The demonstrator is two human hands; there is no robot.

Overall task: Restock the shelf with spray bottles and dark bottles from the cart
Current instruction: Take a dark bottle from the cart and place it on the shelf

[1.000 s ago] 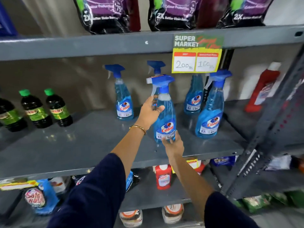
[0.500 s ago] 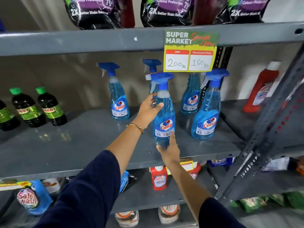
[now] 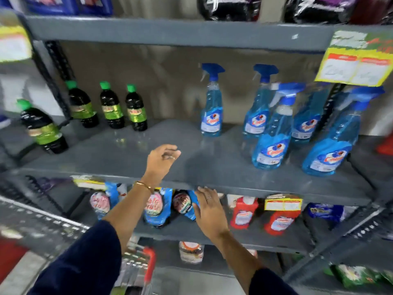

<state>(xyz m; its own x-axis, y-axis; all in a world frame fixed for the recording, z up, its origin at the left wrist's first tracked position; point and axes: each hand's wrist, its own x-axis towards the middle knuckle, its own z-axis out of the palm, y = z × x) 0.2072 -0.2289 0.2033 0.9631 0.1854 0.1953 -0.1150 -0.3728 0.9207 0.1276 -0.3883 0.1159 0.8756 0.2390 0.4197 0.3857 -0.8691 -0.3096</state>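
Several blue spray bottles stand on the right half of the grey shelf [image 3: 127, 154]; the one just placed [image 3: 272, 143] stands near the front, beside another front one [image 3: 331, 145]. Several dark bottles with green caps [image 3: 111, 107] stand at the shelf's left. My left hand [image 3: 160, 160] hovers empty over the shelf's bare middle, fingers loosely curled. My right hand [image 3: 209, 211] hangs below the shelf's front edge, fingers spread, holding nothing. The cart [image 3: 138, 265], with a red handle, shows at the bottom between my arms.
A yellow price tag [image 3: 357, 62] hangs from the shelf above at right. Below are blue pouches [image 3: 157, 207] and red bottles [image 3: 242, 213]. A wire rack [image 3: 38, 222] juts in at lower left. The picture is blurred by head motion.
Both hands have let go of the spray bottle, which now stands on the shelf. They have drawn back left and down, and my view has swung left toward the cart.
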